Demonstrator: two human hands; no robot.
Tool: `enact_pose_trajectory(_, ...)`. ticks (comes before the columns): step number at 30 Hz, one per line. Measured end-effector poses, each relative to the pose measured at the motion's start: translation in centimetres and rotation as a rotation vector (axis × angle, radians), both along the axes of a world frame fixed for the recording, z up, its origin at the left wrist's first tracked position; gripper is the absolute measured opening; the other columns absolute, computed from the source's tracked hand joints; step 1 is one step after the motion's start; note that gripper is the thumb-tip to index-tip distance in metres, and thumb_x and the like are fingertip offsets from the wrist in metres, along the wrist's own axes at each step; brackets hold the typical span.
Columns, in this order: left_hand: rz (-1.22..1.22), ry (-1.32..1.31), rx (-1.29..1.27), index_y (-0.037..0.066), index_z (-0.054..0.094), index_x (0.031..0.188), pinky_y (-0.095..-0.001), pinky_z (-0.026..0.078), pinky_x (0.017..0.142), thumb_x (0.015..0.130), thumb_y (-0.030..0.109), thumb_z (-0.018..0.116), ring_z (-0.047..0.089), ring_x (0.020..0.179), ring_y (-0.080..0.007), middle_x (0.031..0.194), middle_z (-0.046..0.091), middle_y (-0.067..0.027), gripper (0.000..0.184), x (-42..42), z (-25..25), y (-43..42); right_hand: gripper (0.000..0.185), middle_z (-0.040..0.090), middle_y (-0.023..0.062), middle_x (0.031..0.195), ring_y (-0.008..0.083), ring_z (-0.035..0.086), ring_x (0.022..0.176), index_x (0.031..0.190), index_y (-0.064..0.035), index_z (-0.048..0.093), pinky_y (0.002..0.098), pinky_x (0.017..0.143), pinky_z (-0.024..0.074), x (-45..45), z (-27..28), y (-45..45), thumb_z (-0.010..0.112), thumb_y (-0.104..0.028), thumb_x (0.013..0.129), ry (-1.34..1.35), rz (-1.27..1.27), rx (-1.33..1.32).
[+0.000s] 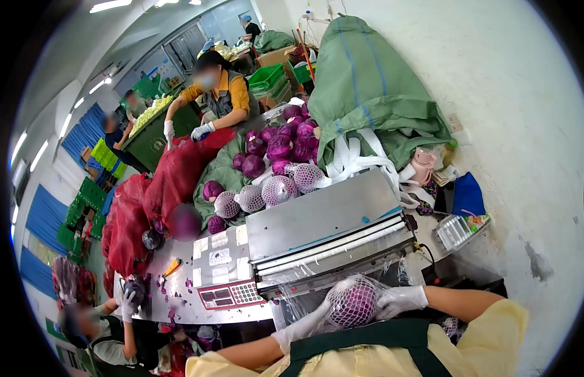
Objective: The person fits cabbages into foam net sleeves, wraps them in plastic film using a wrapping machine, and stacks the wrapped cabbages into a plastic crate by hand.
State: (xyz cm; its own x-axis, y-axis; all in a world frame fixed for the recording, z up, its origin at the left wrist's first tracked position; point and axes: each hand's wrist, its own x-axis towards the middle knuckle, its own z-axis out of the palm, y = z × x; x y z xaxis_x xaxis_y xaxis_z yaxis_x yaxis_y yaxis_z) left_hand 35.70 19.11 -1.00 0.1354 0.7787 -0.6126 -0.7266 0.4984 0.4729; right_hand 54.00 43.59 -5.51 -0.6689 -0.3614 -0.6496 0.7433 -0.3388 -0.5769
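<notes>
A red cabbage [352,303] in a white foam net sits close to my body, with clear plastic film around it. My left hand [308,328], in a white glove, grips its left side, partly behind the film. On the other side, the gloved fingers of my right hand [399,301] close on the cabbage and the film. Just beyond it stands the metal film-wrapping machine [317,217], with clear film [298,289] hanging from its front edge.
Left of the machine is a scale [224,267]. Behind it lie netted cabbages [279,190] and bare red cabbages [279,147]. A green sack [374,81] leans against the wall. One co-worker [223,94] handles red mesh sacks [179,173]; another [110,333] holds a cabbage.
</notes>
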Motion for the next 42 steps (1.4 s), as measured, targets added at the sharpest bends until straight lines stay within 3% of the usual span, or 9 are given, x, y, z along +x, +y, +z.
enact_pose_trajectory(5, -0.135, 1.098, -0.315, -0.003, 0.061, 0.119, -0.024, 0.05, 0.083, 0.094, 0.028, 0.062, 0.064, 0.095, -0.0136, 0.103, 0.069, -0.0105, 0.039, 2.6, 5.2, -6.2, 0.043, 0.058, 0.0162, 0.123, 0.0267, 0.058, 0.112, 0.129, -0.0026, 0.049, 0.0368, 0.1, 0.0438, 4.3, 1.1, -2.2, 0.046, -0.033, 0.099, 0.131, -0.368, 0.014)
enact_pose_trajectory(8, 0.464, 0.873, -0.132, -0.002, 0.067, 0.091, -0.0235, 0.05, 0.068, 0.099, 0.026, 0.053, 0.062, 0.073, -0.0108, 0.08, 0.068, -0.0077, 0.032, 4.9, 2.2, -8.1, 0.034, 0.068, 0.0074, 0.103, 0.0161, 0.065, 0.096, 0.11, -0.0026, 0.064, 0.0318, 0.085, 0.0508, 6.2, 4.7, -3.7, 0.052, -0.032, 0.098, 0.416, -0.222, 0.936)
enact_pose_trajectory(15, 0.83, 0.369, 0.001, 0.013, 0.051, 0.076, -0.0251, 0.026, 0.047, 0.103, 0.034, 0.039, 0.028, 0.047, -0.0082, 0.055, 0.034, 0.0042, 0.037, 3.6, 2.6, -4.0, 0.037, 0.055, 0.0021, 0.06, 0.0079, 0.046, 0.047, 0.074, -0.0013, 0.058, 0.0232, 0.046, 0.0371, 5.5, 6.0, -2.2, 0.048, -0.027, 0.098, 0.167, -0.843, 0.459)
enact_pose_trajectory(19, 0.568, 0.528, -0.587, 0.01, 0.058, 0.08, -0.0286, 0.037, 0.054, 0.095, 0.037, 0.049, 0.047, 0.06, -0.0131, 0.066, 0.05, -0.0002, 0.032, 5.6, -1.2, -7.2, 0.042, 0.048, -0.0006, 0.055, 0.0065, 0.037, 0.042, 0.07, -0.0034, 0.061, 0.0242, 0.041, 0.0284, 11.2, 0.0, -0.1, 0.05, -0.034, 0.096, -0.093, -0.762, 0.348)
enact_pose_trajectory(22, 0.326, 0.588, -0.38, 0.003, 0.067, 0.1, -0.0287, 0.047, 0.072, 0.095, 0.039, 0.048, 0.06, 0.083, -0.0168, 0.089, 0.065, -0.0074, 0.041, 6.5, -20.3, -13.3, 0.041, 0.055, 0.002, 0.059, 0.0103, 0.044, 0.045, 0.075, -0.0021, 0.063, 0.0264, 0.044, 0.034, 11.4, -5.8, -3.0, 0.051, -0.036, 0.096, -0.274, -0.586, 0.312)
enact_pose_trajectory(26, -0.002, 0.539, -0.095, 0.003, 0.052, 0.13, -0.0356, 0.045, 0.093, 0.096, 0.052, 0.042, 0.057, 0.107, -0.0241, 0.123, 0.058, -0.0136, 0.061, 10.2, -18.8, -2.8, 0.033, 0.066, 0.011, 0.112, 0.0194, 0.063, 0.097, 0.115, -0.0071, 0.064, 0.0304, 0.089, 0.0498, 5.8, -22.8, -7.0, 0.055, -0.029, 0.093, 0.567, 0.022, 0.622)
enact_pose_trajectory(32, -0.028, 0.429, 0.094, 0.003, 0.046, 0.134, -0.0376, 0.041, 0.097, 0.096, 0.054, 0.041, 0.052, 0.114, -0.0259, 0.129, 0.052, -0.0148, 0.064, 9.9, -12.7, -0.9, 0.035, 0.065, 0.0151, 0.112, 0.0281, 0.062, 0.104, 0.111, -0.0084, 0.066, 0.0352, 0.09, 0.0488, 4.9, -15.6, -6.5, 0.064, -0.028, 0.083, 0.996, 0.066, 1.171)
enact_pose_trajectory(39, 0.108, 0.149, 0.231, 0.002, 0.039, 0.139, -0.04, 0.038, 0.102, 0.095, 0.057, 0.039, 0.047, 0.121, -0.028, 0.136, 0.046, -0.0161, 0.069, 5.9, -3.5, -0.4, 0.052, 0.053, 0.0213, 0.129, 0.0313, 0.044, 0.129, 0.133, 0.0085, 0.041, 0.043, 0.111, 0.0304, -3.8, 9.8, -10.3, 0.038, -0.032, 0.101, 0.661, -0.291, -0.477)
enact_pose_trajectory(42, 0.176, 0.001, 0.209, 0.002, 0.036, 0.141, -0.041, 0.036, 0.105, 0.095, 0.058, 0.039, 0.045, 0.124, -0.0289, 0.139, 0.043, -0.0167, 0.072, 4.2, -1.1, -0.2, 0.054, 0.058, 0.0196, 0.121, 0.0271, 0.053, 0.119, 0.129, 0.005, 0.048, 0.0414, 0.106, 0.0372, -3.5, 10.0, -12.3, 0.035, -0.039, 0.101, 0.702, -0.519, -0.516)
